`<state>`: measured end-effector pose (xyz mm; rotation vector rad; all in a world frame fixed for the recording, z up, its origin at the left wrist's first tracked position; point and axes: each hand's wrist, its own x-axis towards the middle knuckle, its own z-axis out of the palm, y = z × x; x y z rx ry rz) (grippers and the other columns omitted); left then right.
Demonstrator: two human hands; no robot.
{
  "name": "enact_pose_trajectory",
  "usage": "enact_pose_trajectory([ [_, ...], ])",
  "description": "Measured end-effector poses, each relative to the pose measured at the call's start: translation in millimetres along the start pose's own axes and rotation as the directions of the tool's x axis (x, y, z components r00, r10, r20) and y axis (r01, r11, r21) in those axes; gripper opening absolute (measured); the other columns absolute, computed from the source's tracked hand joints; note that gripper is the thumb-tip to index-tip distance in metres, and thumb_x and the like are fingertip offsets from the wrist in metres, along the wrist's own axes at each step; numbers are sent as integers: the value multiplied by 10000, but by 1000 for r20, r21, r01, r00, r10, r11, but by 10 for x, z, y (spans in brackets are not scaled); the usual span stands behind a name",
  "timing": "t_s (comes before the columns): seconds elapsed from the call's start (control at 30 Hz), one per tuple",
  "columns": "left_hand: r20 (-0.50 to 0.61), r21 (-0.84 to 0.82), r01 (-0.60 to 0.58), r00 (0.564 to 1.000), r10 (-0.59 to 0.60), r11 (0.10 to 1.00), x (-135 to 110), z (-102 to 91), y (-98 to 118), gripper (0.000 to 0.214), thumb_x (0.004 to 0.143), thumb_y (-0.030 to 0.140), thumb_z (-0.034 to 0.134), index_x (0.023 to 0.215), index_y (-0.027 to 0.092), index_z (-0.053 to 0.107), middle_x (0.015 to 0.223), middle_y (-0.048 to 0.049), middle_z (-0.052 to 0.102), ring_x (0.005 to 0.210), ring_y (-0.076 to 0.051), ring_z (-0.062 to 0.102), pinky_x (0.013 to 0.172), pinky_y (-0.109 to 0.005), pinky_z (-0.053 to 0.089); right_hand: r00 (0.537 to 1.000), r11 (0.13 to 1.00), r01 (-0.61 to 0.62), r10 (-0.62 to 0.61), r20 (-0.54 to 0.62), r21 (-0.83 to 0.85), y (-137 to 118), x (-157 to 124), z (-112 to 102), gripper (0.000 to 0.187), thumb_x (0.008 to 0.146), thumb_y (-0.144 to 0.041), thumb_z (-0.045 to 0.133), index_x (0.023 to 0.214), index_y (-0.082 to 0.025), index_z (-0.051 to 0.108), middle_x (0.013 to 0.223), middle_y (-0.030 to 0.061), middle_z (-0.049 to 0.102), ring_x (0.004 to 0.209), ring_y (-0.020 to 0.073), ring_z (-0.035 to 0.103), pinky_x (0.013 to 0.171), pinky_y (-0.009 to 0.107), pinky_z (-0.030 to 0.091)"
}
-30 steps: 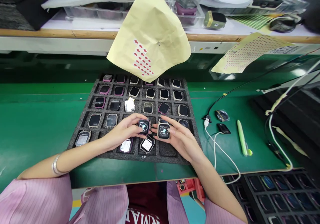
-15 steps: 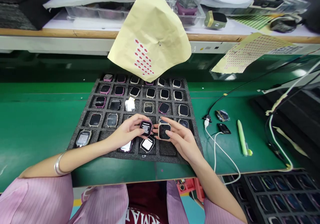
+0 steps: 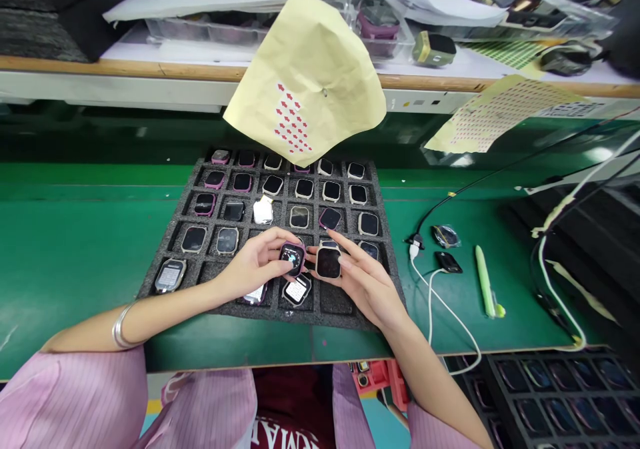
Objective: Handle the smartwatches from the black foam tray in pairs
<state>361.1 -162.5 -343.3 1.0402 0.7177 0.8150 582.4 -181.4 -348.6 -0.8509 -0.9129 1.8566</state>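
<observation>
My left hand grips a purple smartwatch without a strap, its thumb lying on the lit screen, which shows a round dial. Close beside it, my right hand holds a beige-framed smartwatch whose screen is dark, with the thumb at its right edge. Both watches are above a dark foam tray divided into square compartments, most with a watch in them. Just below my hands a watch with a white lit screen sits in the front row. Another lit watch stands in the front left corner.
On the green bench, right of the tray, lie a light green pen, a white cable and a small black square device. A yellow sheet with red arrow stickers hangs from the shelf over the tray's back. Another watch tray is lower right.
The purple watch's screen has switched from lines of text to a round dial. Both hands keep hold of their watches in nearly the same place; the view has shifted slightly.
</observation>
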Motion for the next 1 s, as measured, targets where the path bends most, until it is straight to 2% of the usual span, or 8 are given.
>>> enact_pose_trajectory([
  [0.13,44,82,7,999,-10,997,-80,-33,31,419,759,110,684,1122,200,495,1099,-74,595,951,-202,641,840,-359,541,1000,1000,-11,11,14,12,-16,0,2,464,895,-293,637,1337,-276,500,1241,84,625,1204,285,544,1021,576,405],
  [0.27,14,156,7,1000,-9,988,-247,-116,99,488,754,88,677,1170,224,459,1147,-75,564,1006,-197,619,904,-351,485,999,999,-39,39,4,-13,-47,6,2,473,875,-305,668,1321,-268,517,1238,104,627,1184,294,562,1009,571,418],
  [0.43,-81,224,-26,996,45,974,-331,-184,117,398,772,119,637,1124,205,472,1005,-39,544,860,-155,583,819,-321,472,999,996,-45,45,5,-73,-78,26,0,522,826,-273,720,1312,-255,528,1228,122,631,1165,311,574,988,556,448],
  [0.53,-119,340,-70,986,117,938,-276,-160,89,312,778,136,630,1056,193,499,951,-23,521,889,-158,531,818,-302,442,998,997,-59,59,1,-46,-81,26,30,524,848,-288,690,1337,-265,502,1262,118,610,1175,306,567,1011,567,420],
  [0.63,-107,392,-94,983,147,915,-201,-112,73,258,789,135,612,1014,190,498,951,-21,516,916,-161,510,817,-289,424,997,997,-77,77,8,10,-74,23,72,480,867,-287,666,1321,-251,516,1287,122,592,1195,299,552,1028,572,396],
  [0.8,-58,399,-131,984,168,907,-134,-50,93,203,795,105,578,964,187,500,887,-2,496,842,-148,495,785,-285,428,996,996,-88,87,26,30,-92,38,123,472,855,-263,688,1300,-234,534,1243,126,621,1178,295,566,1011,560,417],
  [1.0,-26,348,-124,990,142,929,-160,6,145,173,834,129,512,984,214,492,892,15,454,812,-143,457,593,-224,405,996,998,-59,57,65,30,-114,129,113,334,898,-198,615,1230,-229,595,1181,89,659,1173,268,571,975,404,472],
])
